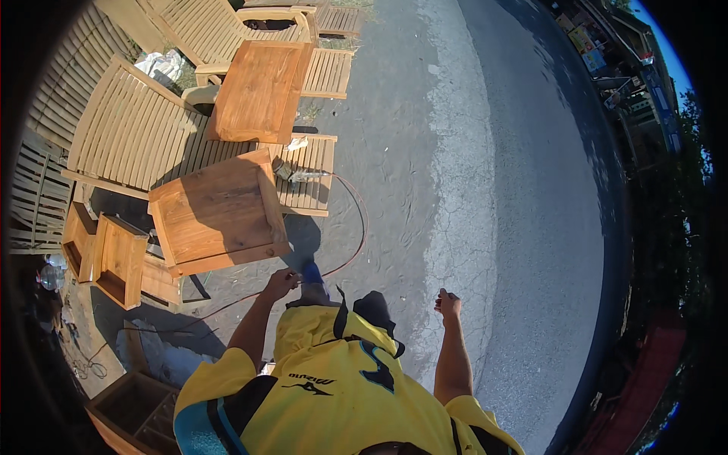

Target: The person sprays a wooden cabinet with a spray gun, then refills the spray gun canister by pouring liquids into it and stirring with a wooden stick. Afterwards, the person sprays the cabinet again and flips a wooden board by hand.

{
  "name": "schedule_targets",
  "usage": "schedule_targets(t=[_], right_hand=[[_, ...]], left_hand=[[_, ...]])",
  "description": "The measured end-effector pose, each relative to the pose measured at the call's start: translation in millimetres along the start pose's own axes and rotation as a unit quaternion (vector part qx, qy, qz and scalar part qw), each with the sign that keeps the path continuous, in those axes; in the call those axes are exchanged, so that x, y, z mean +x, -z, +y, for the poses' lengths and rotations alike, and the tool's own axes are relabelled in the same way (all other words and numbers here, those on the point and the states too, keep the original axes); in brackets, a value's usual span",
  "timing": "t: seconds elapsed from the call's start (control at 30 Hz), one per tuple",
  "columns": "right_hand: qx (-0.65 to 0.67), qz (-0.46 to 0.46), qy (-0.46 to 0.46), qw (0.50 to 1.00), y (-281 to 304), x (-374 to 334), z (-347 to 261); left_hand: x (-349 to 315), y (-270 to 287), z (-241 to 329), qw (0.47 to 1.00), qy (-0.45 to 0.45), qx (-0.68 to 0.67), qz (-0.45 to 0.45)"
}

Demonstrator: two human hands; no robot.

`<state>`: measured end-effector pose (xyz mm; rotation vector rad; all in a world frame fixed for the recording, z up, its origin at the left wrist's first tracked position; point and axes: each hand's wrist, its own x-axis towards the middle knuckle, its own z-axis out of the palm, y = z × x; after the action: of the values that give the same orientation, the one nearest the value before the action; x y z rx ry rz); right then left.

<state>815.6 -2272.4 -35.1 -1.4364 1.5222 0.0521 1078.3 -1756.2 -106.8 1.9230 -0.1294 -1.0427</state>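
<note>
My left hand (280,283) hangs in front of my body with its fingers curled. It is nearest to a wooden cabinet or drawer unit (216,208) with a reddish-brown finish, and a thin reddish hose (356,254) runs on the ground behind it. Whether anything small sits in those fingers is too small to tell. Out to the right, over the cracked pale strip of road, my right hand (448,302) is closed loosely, and nothing shows in it. A tool resembling a spray gun (303,176) lies on a slatted wooden seat (311,199), joined to the hose.
Slatted wooden chairs (125,125) stand at the left, with another brown wooden piece (262,91) on them. Small open drawers (121,262) stand at the far left. A dark wooden frame (133,409) is at lower left. The road (538,227) runs along the right.
</note>
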Motion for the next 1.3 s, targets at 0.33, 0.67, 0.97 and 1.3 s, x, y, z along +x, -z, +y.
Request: schedule_targets(t=[0.33, 0.67, 0.97, 1.3], right_hand=[[-0.447, -0.353, 0.342, 0.747, -365.8, 168.0, -212.9], [-0.522, -0.437, 0.449, 0.580, -737.5, 290.4, -202.3], [-0.512, -0.481, 0.454, 0.548, -808.2, 315.0, -170.0], [-0.379, -0.361, 0.424, 0.739, -448.1, 136.1, -228.5]], left_hand=[[-29.6, -78.7, -56.9, 0.858, 0.277, -0.306, 0.305], [-110.3, -294.8, -63.0, 0.824, 0.484, -0.242, 0.166], [80.1, -186.4, -155.8, 0.848, 0.436, -0.232, 0.193], [94.8, -25.2, -19.9, 0.961, 0.096, -0.120, 0.228]])
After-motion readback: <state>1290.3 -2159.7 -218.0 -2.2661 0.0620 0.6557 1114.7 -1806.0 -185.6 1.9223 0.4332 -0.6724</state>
